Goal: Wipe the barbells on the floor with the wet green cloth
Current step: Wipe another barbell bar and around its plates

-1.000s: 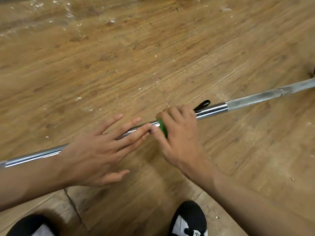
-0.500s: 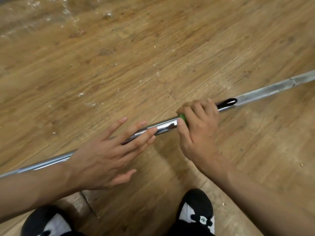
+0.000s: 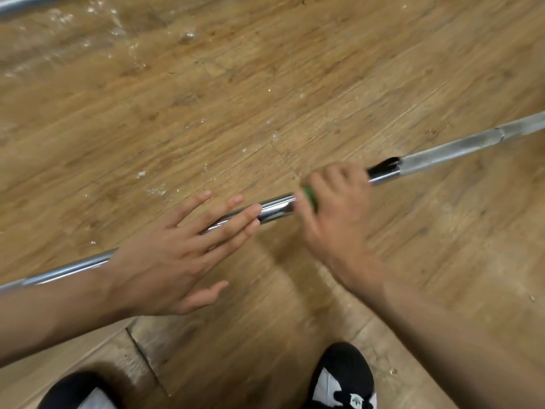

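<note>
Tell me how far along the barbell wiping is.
Looks done: the barbell gleams between the hands. In hand: the right hand grips the green cloth round the bar, the left hand rests flat on it. Left: the dull stretch to the right and a second bar at the top-left edge.

I see a brown wood-grain plank floor [image 3: 309,93], with a wet glossy patch [image 3: 97,33] at the far left and pale crumbs [image 3: 156,190] scattered about.

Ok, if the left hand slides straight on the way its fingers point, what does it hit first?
Most likely the green cloth on the barbell, gripped by the right hand. The left hand lies flat along the barbell, with only bare chrome between them.
</note>
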`<action>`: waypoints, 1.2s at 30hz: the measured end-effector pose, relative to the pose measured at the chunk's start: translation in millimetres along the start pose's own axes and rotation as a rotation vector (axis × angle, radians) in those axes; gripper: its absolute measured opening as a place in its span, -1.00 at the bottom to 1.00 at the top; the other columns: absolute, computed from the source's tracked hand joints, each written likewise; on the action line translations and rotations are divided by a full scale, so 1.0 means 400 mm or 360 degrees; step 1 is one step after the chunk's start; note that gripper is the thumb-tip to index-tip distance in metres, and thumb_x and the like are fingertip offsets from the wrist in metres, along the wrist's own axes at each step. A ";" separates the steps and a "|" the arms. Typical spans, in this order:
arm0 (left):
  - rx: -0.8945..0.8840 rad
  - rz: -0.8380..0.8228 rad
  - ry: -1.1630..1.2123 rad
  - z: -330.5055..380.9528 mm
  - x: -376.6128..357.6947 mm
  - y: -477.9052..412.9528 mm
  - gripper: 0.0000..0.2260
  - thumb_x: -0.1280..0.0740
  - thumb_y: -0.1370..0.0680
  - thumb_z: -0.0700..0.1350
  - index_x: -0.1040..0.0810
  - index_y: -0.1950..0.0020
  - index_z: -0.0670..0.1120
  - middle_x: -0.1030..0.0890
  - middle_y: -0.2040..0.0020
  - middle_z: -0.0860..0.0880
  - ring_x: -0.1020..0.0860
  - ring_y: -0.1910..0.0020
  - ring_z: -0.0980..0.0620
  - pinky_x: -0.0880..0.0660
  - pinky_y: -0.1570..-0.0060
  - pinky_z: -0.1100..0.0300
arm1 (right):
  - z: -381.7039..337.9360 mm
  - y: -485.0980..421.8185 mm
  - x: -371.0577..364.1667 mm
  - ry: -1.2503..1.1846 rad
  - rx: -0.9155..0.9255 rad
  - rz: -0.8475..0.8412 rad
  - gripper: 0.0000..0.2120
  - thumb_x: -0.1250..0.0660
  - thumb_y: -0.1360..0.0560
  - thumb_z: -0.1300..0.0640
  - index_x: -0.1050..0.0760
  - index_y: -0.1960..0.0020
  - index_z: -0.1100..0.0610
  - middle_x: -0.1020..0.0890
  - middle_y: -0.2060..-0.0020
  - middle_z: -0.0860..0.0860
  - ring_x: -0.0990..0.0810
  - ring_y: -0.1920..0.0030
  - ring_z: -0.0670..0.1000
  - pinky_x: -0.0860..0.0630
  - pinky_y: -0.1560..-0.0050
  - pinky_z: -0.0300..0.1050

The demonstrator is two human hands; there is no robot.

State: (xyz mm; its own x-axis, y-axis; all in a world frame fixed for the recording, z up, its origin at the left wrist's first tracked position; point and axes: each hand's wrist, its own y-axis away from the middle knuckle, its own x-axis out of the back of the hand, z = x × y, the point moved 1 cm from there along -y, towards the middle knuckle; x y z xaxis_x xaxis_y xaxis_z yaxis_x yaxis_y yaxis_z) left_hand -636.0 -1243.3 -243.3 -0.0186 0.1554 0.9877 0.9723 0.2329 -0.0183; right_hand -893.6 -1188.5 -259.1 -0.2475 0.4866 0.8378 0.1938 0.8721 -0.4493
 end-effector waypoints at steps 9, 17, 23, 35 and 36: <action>0.0046 -0.0031 0.0155 -0.071 -0.001 -0.018 -0.14 -0.08 -0.60 0.42 -0.11 -0.70 -0.16 -0.07 -0.71 -0.12 -0.06 -0.69 -0.16 -0.07 -0.61 -0.22 | 0.269 -0.052 0.024 0.0251 0.0114 0.0030 -0.46 0.04 -0.72 -0.11 -0.58 -0.22 0.23 -0.59 -0.16 0.20 -0.54 -0.21 0.33 -0.23 -0.49 0.36; 0.0029 -0.0052 0.0247 -0.141 -0.008 -0.038 -0.10 -0.08 -0.59 0.45 -0.09 -0.70 -0.17 -0.06 -0.71 -0.11 -0.06 -0.69 -0.13 -0.12 -0.60 -0.20 | -0.060 -0.053 -0.103 -0.0068 0.0260 -0.0003 -0.38 0.02 -0.65 -0.20 -0.61 -0.24 0.23 -0.62 -0.17 0.18 -0.51 -0.29 0.28 -0.26 -0.50 0.23; 0.0029 -0.0064 0.0397 -0.195 -0.013 -0.047 -0.12 -0.10 -0.61 0.43 -0.02 -0.71 -0.14 0.00 -0.72 -0.08 -0.04 -0.69 -0.09 -0.13 -0.59 -0.19 | 0.122 -0.130 -0.077 0.0121 0.0341 0.0016 -0.46 0.00 -0.69 -0.14 -0.57 -0.30 0.20 -0.59 -0.21 0.17 -0.52 -0.24 0.26 -0.27 -0.49 0.29; 0.0029 -0.0109 0.0559 -0.276 -0.029 -0.066 -0.12 -0.13 -0.60 0.42 0.00 -0.72 -0.10 0.01 -0.73 -0.06 -0.04 -0.69 -0.06 -0.17 -0.59 -0.22 | -0.083 -0.154 -0.140 0.0007 0.0502 -0.0193 -0.47 -0.01 -0.70 -0.17 -0.56 -0.35 0.16 -0.57 -0.27 0.15 -0.47 -0.36 0.24 -0.16 -0.58 0.14; 0.0022 -0.0116 0.0601 -0.283 -0.028 -0.066 -0.13 -0.14 -0.60 0.42 -0.01 -0.72 -0.10 0.01 -0.73 -0.06 -0.05 -0.69 -0.06 -0.19 -0.58 -0.23 | -0.035 -0.163 -0.133 0.0051 0.0567 -0.0199 -0.46 0.01 -0.71 -0.16 -0.53 -0.37 0.15 -0.56 -0.30 0.15 -0.47 -0.36 0.25 -0.14 -0.59 0.16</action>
State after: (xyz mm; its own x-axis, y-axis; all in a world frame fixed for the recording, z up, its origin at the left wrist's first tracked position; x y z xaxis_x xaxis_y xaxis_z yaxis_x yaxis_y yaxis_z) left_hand -635.1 -1359.8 -236.4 0.0022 -0.2258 0.9742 0.9684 0.2435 0.0543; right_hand -879.8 -1272.1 -269.9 -0.2173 0.3784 0.8998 -0.1796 0.8906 -0.4179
